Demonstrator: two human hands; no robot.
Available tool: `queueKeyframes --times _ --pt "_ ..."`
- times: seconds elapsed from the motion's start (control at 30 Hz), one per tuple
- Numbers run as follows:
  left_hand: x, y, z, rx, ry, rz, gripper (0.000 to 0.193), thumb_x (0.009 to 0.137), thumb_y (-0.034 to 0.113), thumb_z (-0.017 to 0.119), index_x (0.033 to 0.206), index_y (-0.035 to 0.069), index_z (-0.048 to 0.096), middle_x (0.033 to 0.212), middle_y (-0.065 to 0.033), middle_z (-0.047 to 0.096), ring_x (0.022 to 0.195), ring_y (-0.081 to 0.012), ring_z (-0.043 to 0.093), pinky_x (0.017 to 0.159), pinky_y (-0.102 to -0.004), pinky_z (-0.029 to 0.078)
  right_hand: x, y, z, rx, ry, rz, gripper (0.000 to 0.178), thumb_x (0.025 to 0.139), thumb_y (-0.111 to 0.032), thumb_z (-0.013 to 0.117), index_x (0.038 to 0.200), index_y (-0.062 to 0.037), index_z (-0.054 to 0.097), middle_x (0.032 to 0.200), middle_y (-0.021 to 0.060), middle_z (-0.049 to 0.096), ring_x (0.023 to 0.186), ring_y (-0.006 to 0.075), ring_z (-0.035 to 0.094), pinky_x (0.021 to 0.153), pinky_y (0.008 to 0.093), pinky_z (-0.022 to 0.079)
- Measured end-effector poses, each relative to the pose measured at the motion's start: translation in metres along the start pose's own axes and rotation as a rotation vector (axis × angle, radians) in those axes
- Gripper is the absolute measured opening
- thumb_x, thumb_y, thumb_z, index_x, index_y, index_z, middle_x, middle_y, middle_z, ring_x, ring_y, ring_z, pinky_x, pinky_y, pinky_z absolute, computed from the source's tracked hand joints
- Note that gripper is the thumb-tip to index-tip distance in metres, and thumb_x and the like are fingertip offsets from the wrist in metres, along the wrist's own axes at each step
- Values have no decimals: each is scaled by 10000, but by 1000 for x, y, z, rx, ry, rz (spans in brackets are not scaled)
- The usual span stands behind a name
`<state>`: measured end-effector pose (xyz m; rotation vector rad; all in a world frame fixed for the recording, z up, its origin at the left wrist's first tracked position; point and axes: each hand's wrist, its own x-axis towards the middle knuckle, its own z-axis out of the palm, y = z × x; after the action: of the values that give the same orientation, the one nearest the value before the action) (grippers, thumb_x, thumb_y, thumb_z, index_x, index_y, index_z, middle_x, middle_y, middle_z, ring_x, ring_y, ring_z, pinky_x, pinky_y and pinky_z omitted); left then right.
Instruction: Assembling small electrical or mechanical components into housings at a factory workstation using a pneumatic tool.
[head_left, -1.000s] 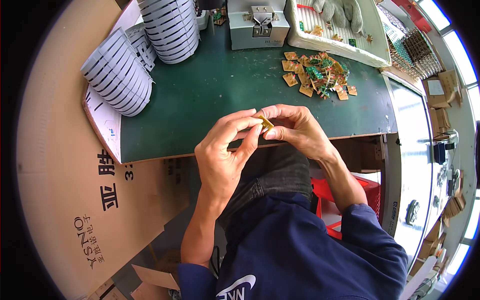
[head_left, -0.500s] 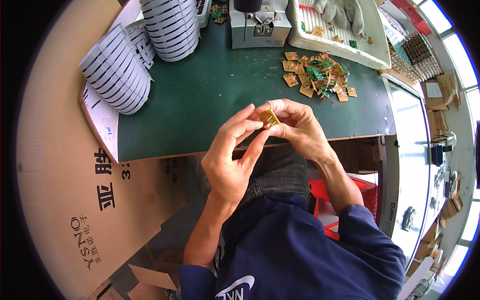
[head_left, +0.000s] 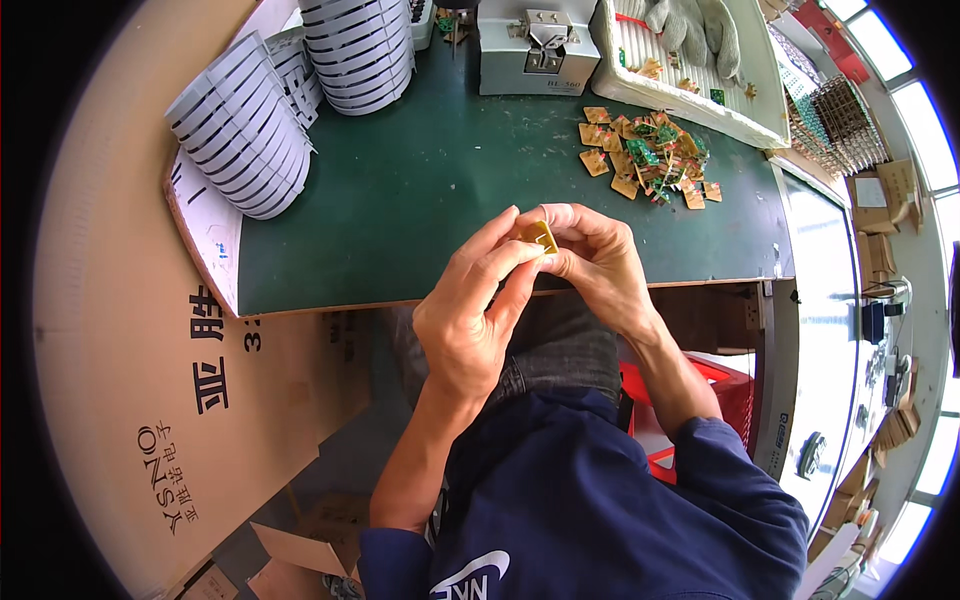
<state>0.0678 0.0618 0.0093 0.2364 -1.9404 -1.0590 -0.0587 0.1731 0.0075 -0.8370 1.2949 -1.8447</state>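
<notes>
Over the front edge of the green table, I hold one small yellow-brown circuit board [head_left: 544, 238] between both hands. Thin pale pins stand out from its face. My right hand [head_left: 600, 262] pinches the board's right side between thumb and fingers; a pale wrap covers one finger. From the other side, the thumb and index finger of my left hand [head_left: 465, 315] are pressed together at the board's lower edge. Whatever lies between those left fingertips is hidden. A pile of similar boards [head_left: 650, 155], some showing green faces, lies beyond my right hand.
Curved stacks of white slotted strips [head_left: 245, 140] stand at the left of the table [head_left: 400, 200]. A grey metal fixture [head_left: 538, 65] sits at the back. Right of it, a white foam tray [head_left: 690, 105] holds grey gloves [head_left: 695, 35] and loose boards. A red crate [head_left: 725, 395] is below the table.
My left thumb and index finger have closed together against the board. The small red bit seen by the pins earlier is now covered. The whole view has shifted slightly.
</notes>
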Motion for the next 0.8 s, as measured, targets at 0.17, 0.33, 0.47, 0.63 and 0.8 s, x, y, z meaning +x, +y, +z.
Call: queueKeyframes --times 0.17,0.33,0.47,0.63,0.8 --pt "-3 6 3 -243 33 -128 216 912 -16 734 1125 21 726 1285 -176 686 1093 -241 717 890 -344 631 -3 0 -2 5 27 24 369 901 -53 764 1255 -23 665 1166 66 730 1087 149 678 1007 330 548" --pt "-1 -8 -8 -340 -14 -212 229 917 -10 732 1143 26 740 1260 -144 702 1029 -190 729 825 -302 648 0 1 -6 62 -3 59 396 883 -91 800 1254 -35 672 1172 55 732 1074 122 678 1002 316 534" --pt "8 -10 -12 -213 -61 -142 201 910 -13 738 1105 28 754 1208 -125 716 965 -181 737 797 -285 650 3 1 -6 86 -23 75 401 881 -92 802 1258 -41 675 1176 47 732 1077 116 675 1008 303 524" --pt "11 5 -17 -152 -78 -192 138 932 -27 710 1068 -30 736 1195 -113 684 1018 -160 711 802 -271 634 0 -3 -1 -19 -7 92 346 902 -67 777 1215 23 661 1174 76 708 1090 141 664 1005 316 518" --pt "44 1 -61 35 12 -9 274 861 39 798 1125 19 726 1184 -119 721 1134 -263 681 985 -366 525 -6 -17 -12 -151 101 -4 403 893 -64 782 1267 11 653 1128 78 704 1076 179 670 994 342 525"
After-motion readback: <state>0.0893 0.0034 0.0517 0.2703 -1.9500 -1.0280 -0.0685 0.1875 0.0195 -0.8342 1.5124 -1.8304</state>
